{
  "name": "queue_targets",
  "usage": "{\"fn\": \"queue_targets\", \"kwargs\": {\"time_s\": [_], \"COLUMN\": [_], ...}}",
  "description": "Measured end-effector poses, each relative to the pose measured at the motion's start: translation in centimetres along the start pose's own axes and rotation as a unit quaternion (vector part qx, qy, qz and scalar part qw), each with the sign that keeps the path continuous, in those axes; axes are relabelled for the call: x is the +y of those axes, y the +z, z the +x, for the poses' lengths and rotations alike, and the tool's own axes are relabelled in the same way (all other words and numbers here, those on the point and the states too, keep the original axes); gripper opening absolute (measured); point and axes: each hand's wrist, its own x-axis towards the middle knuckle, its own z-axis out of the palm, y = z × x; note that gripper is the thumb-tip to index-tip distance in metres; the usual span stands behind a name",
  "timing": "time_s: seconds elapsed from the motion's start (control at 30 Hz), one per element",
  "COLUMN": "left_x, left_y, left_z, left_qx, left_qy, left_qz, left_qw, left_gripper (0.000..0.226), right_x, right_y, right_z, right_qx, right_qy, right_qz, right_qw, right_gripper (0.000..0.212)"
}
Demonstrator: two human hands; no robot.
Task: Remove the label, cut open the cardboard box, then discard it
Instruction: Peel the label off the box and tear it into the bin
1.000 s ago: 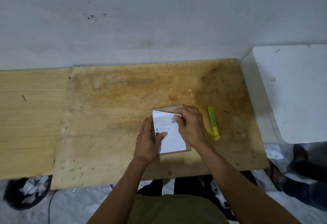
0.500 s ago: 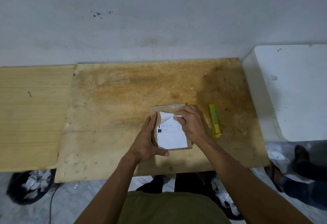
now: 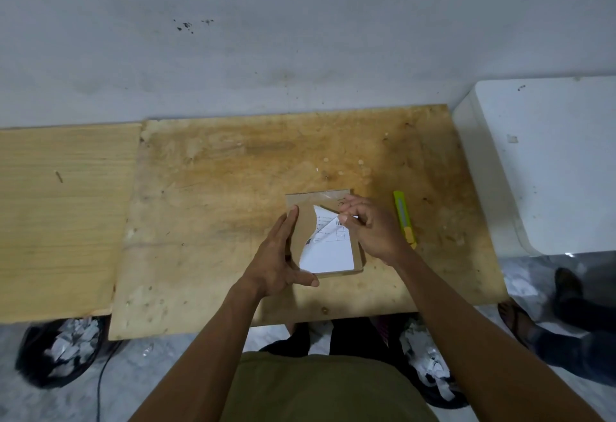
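Observation:
A small flat cardboard box (image 3: 305,211) lies on the stained plywood board (image 3: 233,188), a little right of centre. A white printed label (image 3: 330,253) covers its near right part; the label's top left corner is peeled up and folded toward the right. My right hand (image 3: 371,228) pinches that lifted corner. My left hand (image 3: 281,260) presses against the box's left side, thumb along its near edge. A lime-green box cutter (image 3: 404,218) with a yellow end lies on the board just right of my right hand.
A white block (image 3: 550,161) stands to the right of the board, a pale wooden panel (image 3: 63,218) to the left, a grey wall behind. A black bin with paper scraps (image 3: 61,351) sits on the floor lower left, another (image 3: 430,371) between my legs. Someone's feet (image 3: 566,291) are lower right.
My right hand has peeled the label's upper left corner further down and right, baring more brown cardboard. My left hand slid from on top of the label to the box's left edge.

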Motion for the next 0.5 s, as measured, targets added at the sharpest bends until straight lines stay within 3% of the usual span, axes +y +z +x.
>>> {"fn": "queue_targets", "kwargs": {"time_s": [0.1, 0.2, 0.5], "left_x": [0.1, 0.0, -0.3], "left_y": [-0.1, 0.0, 0.1], "left_z": [-0.2, -0.3, 0.0], "left_qx": [-0.003, -0.005, -0.002], "left_qy": [0.009, 0.002, -0.028], "left_qz": [0.007, 0.003, -0.009], "left_qw": [1.0, 1.0, 1.0], "left_gripper": [0.145, 0.145, 0.152], "right_x": [0.3, 0.4, 0.7], "right_y": [0.1, -1.2, -2.2], "right_z": [0.0, -0.4, -1.8], "right_qx": [0.005, 0.085, 0.144], "right_qy": [0.056, 0.127, 0.134], "right_qz": [0.079, 0.188, 0.177], "right_qw": [0.995, 0.97, 0.964], "right_gripper": [0.025, 0.021, 0.021]}}
